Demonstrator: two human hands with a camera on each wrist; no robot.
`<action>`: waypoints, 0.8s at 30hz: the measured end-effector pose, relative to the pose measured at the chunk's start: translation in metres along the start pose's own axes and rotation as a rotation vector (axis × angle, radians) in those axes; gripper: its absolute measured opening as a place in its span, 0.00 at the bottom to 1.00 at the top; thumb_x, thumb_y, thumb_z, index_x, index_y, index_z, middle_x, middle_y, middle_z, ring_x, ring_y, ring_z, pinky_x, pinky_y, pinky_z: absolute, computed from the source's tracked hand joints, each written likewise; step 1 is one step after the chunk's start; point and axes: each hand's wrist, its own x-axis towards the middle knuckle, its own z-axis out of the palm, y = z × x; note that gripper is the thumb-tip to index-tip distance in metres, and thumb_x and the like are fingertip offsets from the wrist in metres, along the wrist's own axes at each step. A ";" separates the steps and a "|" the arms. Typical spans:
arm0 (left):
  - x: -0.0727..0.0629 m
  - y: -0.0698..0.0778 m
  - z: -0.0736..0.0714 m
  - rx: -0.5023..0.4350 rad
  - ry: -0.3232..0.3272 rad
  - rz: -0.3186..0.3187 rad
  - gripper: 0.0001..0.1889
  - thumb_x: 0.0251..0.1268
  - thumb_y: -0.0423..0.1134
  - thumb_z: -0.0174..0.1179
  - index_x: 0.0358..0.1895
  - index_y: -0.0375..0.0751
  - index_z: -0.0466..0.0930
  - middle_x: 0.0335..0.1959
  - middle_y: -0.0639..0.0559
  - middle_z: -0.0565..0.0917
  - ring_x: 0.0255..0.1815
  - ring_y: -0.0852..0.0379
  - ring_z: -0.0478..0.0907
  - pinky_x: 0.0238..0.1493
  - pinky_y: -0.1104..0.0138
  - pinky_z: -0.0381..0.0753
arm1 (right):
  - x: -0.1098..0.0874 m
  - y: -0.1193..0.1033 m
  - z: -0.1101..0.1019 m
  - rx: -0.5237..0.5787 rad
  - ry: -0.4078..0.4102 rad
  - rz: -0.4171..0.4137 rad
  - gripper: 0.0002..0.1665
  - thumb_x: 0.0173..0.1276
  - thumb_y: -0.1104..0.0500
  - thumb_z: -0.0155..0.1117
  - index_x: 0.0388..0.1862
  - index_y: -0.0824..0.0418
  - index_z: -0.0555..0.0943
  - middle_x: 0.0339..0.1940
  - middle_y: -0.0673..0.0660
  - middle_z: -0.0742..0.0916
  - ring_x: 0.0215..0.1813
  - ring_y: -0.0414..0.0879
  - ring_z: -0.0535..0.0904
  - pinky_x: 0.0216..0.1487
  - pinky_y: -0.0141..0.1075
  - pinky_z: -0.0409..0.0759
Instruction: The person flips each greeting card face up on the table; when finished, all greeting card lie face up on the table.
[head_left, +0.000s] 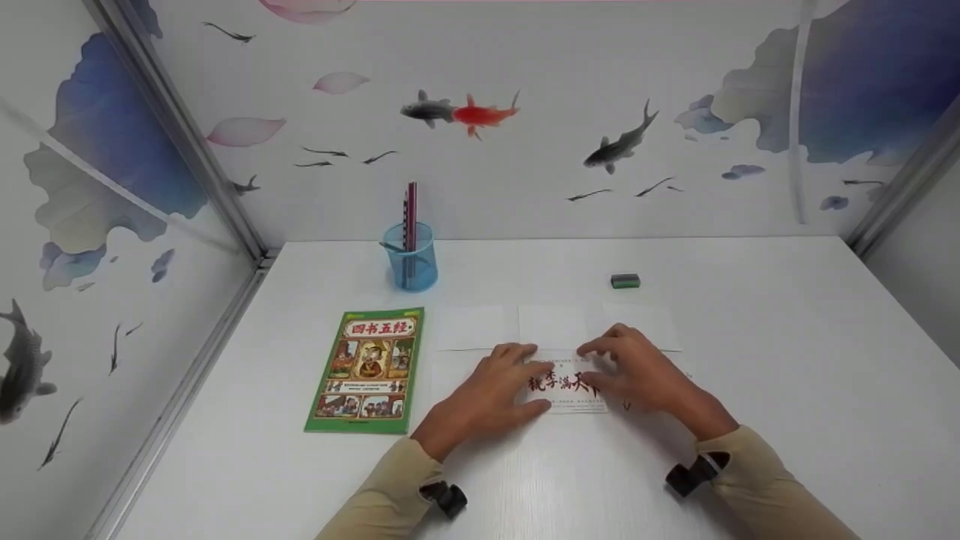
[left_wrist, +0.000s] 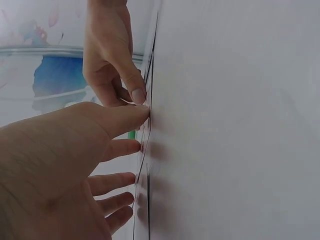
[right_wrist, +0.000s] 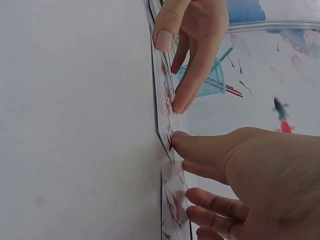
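A card with dark red and black brush lettering (head_left: 568,399) lies flat on the white table between the hands. My left hand (head_left: 480,394) rests at its left side, fingers spread and thumb tip by the lower edge. From the other side my right hand (head_left: 649,371) reaches over its right end, thumb on the lettering and fingertips near the upper edge. White cards line up above, among them a middle one (head_left: 553,324). Another pale card (head_left: 452,367) shows left of the left hand. In the right wrist view, a card with a printed drawing (right_wrist: 170,205) sits under the right fingers.
To the left lies a green-bordered picture book (head_left: 367,371). A blue mesh pen cup (head_left: 411,262) with pencils stands at the back left. A small green and black block (head_left: 625,280) is at the back right. Painted wall panels (head_left: 540,45) close off the back and sides.
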 end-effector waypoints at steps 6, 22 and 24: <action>-0.005 -0.004 -0.010 -0.028 0.029 0.027 0.28 0.80 0.51 0.64 0.78 0.50 0.76 0.84 0.43 0.68 0.86 0.44 0.61 0.86 0.46 0.63 | 0.000 -0.005 0.002 0.009 0.003 -0.048 0.20 0.71 0.58 0.78 0.61 0.56 0.89 0.50 0.55 0.85 0.52 0.48 0.78 0.49 0.40 0.77; -0.055 -0.059 -0.044 -0.138 0.025 -0.045 0.32 0.71 0.50 0.74 0.75 0.46 0.79 0.78 0.42 0.76 0.83 0.40 0.66 0.83 0.41 0.67 | 0.024 -0.069 0.041 0.046 -0.120 -0.244 0.28 0.73 0.52 0.76 0.69 0.59 0.83 0.62 0.59 0.85 0.65 0.54 0.79 0.65 0.56 0.81; -0.060 -0.064 -0.047 -0.140 0.010 -0.051 0.34 0.68 0.51 0.76 0.75 0.47 0.79 0.79 0.42 0.75 0.83 0.39 0.66 0.83 0.40 0.66 | 0.027 -0.076 0.046 0.028 -0.140 -0.245 0.31 0.73 0.50 0.77 0.70 0.59 0.82 0.64 0.60 0.85 0.65 0.54 0.78 0.64 0.56 0.79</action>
